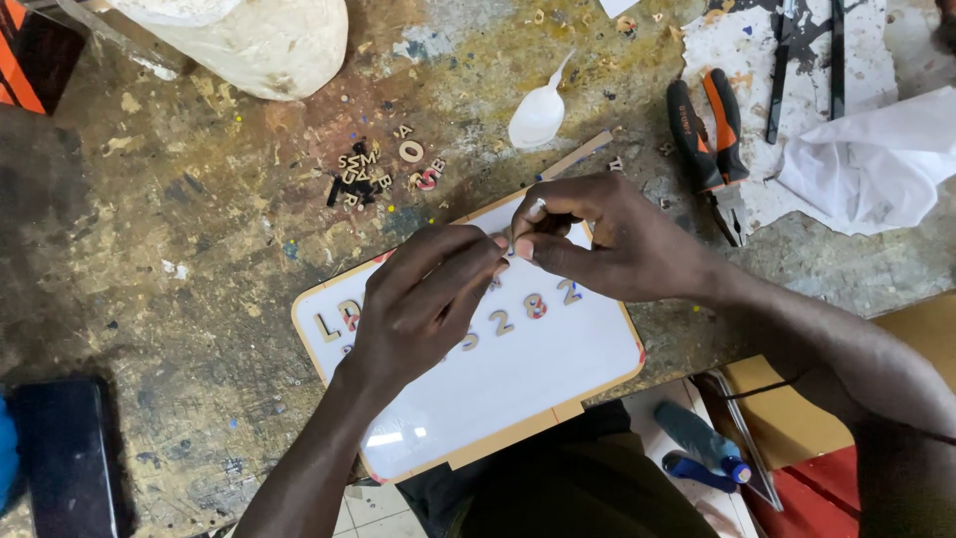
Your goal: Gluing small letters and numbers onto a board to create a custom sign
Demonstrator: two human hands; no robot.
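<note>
Hands meet over a white board point(518, 384) on the workbench point(179, 249), left hand point(423, 299) and right hand point(607, 239) both pinching one tiny wooden piece point(510, 242), best held lightly and set level beside the wooden characters point(518, 314).

I see a small wooden piece point(509, 242) pinched between the fingertips of both hands, just above the top edge of the white board point(518, 384). It is tiny and mostly hidden, so I cannot tell its shape. The board is flat on the desk, turned at a slant, white with a light wooden rim and round corners. Little wooden letters and numbers point(501, 321) lie on it in rows.
</note>
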